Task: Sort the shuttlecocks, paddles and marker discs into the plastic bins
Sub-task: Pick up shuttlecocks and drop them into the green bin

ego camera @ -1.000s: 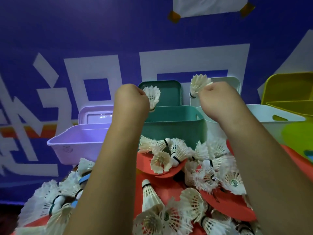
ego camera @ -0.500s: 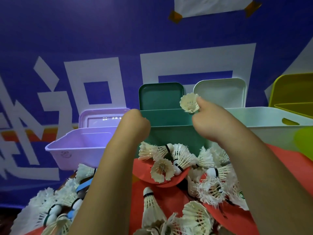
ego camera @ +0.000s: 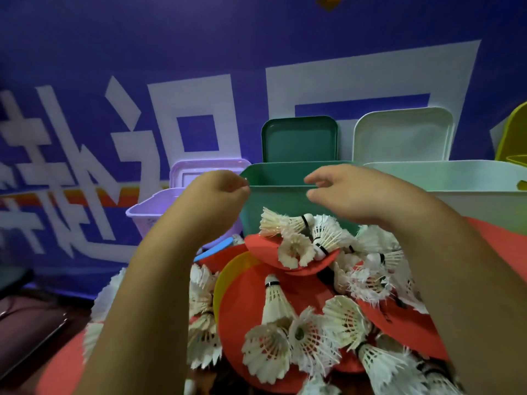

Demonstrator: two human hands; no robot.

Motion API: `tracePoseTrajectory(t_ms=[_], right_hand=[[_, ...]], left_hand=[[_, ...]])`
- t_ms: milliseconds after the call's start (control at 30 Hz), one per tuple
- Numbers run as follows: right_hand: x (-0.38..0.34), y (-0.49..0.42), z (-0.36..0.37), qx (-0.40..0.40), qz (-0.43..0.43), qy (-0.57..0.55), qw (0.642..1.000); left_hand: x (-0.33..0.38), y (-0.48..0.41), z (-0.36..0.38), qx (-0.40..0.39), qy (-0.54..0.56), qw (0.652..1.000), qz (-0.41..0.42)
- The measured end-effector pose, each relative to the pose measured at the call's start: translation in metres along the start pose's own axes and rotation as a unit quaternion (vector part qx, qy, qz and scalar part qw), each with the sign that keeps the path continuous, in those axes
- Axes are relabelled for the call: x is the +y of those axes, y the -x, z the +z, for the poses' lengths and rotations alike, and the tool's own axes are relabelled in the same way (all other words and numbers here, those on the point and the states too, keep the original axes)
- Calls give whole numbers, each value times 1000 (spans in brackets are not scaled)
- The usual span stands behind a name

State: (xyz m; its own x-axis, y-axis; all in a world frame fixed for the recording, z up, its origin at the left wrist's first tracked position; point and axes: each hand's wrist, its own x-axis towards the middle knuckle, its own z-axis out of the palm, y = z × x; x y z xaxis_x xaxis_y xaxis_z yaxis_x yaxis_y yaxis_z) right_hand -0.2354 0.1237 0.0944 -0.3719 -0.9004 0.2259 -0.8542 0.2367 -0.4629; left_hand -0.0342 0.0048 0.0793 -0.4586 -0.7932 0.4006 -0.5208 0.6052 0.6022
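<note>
Both hands are hanging side by side in the middle of the frame, in front of the near wall of the green bin point(ego camera: 279, 178). The left hand point(ego camera: 219, 192) is showing loosely curled fingers with the thumb close to them and nothing between. The right hand point(ego camera: 345, 192) is likewise hanging slack and carrying nothing, its fingers pointing left toward the other hand. Behind everything, a blue banner point(ego camera: 171, 52) with big white characters is filling the upper half of the frame. Along its foot the bins are standing in a row: a white bin point(ego camera: 456, 178) at the right, the green one at the centre and a lilac bin point(ego camera: 154, 212) at the left, partly covered by the left forearm. A yellow bin point(ego camera: 513, 132) is just showing at the right edge. A white lid point(ego camera: 403, 135), a green lid point(ego camera: 299, 141) and a lilac lid point(ego camera: 199, 172) are leaning upright against the banner, each behind its own bin. Below the hands, the heap of shuttlecocks point(ego camera: 308, 340) is spreading over the lower centre and right. Among them are lying red flat pieces, and I cannot tell whether those are discs or paddles. The large red piece point(ego camera: 248, 303) is lying over a yellow disc point(ego camera: 228, 277), and one shuttlecock point(ego camera: 275, 300) is standing cork-up on it. A smaller red piece point(ego camera: 313, 263) just under the hands is cradling several shuttlecocks. A blue handle point(ego camera: 214, 249) is poking out beside the left forearm.
</note>
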Motion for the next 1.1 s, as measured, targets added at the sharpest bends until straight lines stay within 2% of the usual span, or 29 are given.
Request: tracePoseTrajectory(t_ms=[167,400,600,767,867,933,1100], right_hand=[[-22,19,10,-125,-106,85,983],[-51,36,42,-253,-238,96,933],[-63,45,69,-337,-295,128,885],[-64,50,83,-335,-301,200,870],[-62,51,93,-314,-310,250,862],[-61,50,99,-300,-317,266,859],[-56,47,103,-276,-322,263,867]], left_hand=[[-33,63,-26,35,33,998,-35],[-83,137,-41,92,-16,994,-50],[-116,176,-24,56,-78,994,-53],[-130,199,-20,-53,-170,984,8],[-132,201,-16,-102,-261,959,36],[-136,200,-11,-111,-301,946,44],[-138,198,-6,-90,-296,950,44]])
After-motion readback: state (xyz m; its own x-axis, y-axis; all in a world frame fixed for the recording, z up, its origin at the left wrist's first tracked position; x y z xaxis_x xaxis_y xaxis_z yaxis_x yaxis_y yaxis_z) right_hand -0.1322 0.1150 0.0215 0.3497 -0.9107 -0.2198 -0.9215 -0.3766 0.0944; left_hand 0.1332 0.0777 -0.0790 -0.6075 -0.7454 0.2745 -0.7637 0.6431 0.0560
